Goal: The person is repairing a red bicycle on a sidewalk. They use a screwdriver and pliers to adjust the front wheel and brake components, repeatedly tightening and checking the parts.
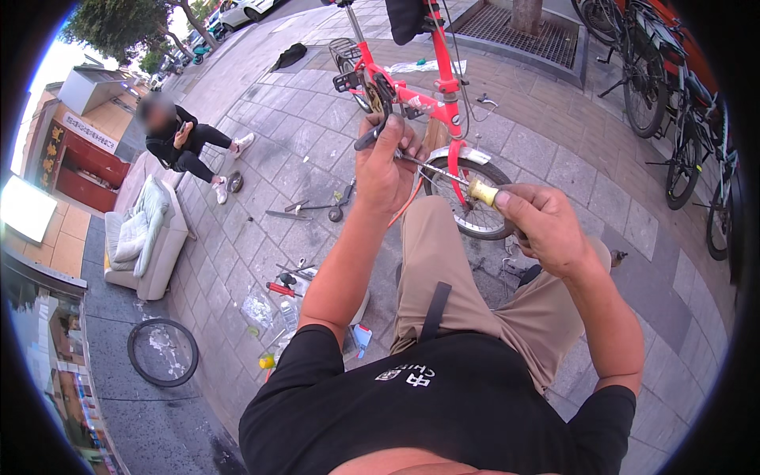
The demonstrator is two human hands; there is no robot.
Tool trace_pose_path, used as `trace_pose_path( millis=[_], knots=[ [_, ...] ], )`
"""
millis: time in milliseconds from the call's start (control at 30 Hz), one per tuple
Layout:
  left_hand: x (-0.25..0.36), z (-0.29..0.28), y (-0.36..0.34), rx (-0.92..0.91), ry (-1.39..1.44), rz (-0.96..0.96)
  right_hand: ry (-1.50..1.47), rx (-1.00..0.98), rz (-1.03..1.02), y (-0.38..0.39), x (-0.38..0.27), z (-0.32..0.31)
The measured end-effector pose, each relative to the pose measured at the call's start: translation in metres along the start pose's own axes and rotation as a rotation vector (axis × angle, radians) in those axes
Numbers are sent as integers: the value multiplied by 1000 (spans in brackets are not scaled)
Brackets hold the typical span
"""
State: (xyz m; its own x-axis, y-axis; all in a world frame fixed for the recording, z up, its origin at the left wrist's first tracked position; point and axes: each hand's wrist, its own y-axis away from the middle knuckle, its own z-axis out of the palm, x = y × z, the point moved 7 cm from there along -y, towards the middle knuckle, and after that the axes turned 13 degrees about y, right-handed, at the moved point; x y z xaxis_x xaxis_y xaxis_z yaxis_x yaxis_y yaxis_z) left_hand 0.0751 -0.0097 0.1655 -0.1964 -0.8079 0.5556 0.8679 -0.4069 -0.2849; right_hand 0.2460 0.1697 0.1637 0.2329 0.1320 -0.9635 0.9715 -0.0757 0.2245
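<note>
My left hand is raised in the middle of the view, its fingers closed on a small black part. My right hand grips the yellow handle of a screwdriver, whose thin shaft reaches across to the part in my left fingers. Whether the tip touches it I cannot tell. Just behind both hands stands a red folding bicycle, its front wheel above my right knee.
A seated person in black is near a pale sofa. Loose tools and a tyre lie at lower left. Several parked bicycles line the right, beside a tree grate.
</note>
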Motion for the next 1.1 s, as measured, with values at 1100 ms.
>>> trace_pose_path(
  millis=[1100],
  knots=[
    [-12,27,18,-355,-294,131,108,-137,120,23,-11,-9]
  ],
)
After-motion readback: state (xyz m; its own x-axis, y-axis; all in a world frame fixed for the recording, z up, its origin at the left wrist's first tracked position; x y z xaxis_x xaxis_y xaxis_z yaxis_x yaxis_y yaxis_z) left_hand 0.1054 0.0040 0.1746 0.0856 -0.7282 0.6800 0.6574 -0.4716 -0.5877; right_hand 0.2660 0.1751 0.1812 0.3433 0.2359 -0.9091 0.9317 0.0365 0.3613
